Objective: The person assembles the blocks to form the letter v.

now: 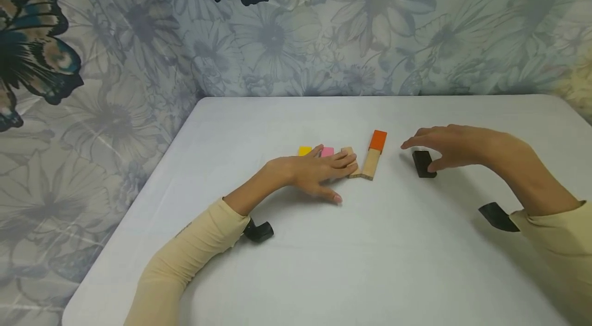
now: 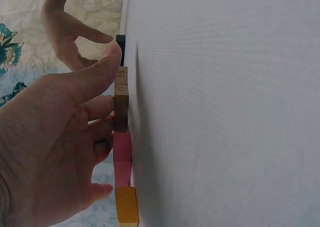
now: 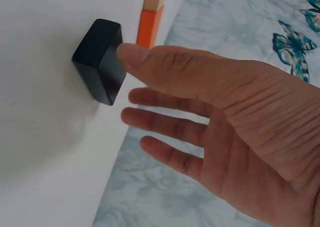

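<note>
In the head view my left hand lies over a row of small blocks with its fingers spread. It partly hides a yellow block, a pink block and a plain wooden block. Just beyond its fingertips, a longer wooden block meets an orange block end to end. The left wrist view shows printed numbers on the wooden ends. Over on the right, a black block stands on the table beneath my right hand. That hand's thumb overlaps the block's edge, fingers loosely extended.
A white table spans the view, its far edge against a hanging cloth printed with flowers and butterflies. Dark wrist-worn devices stick out below both sleeves, one by the left cuff and one by the right.
</note>
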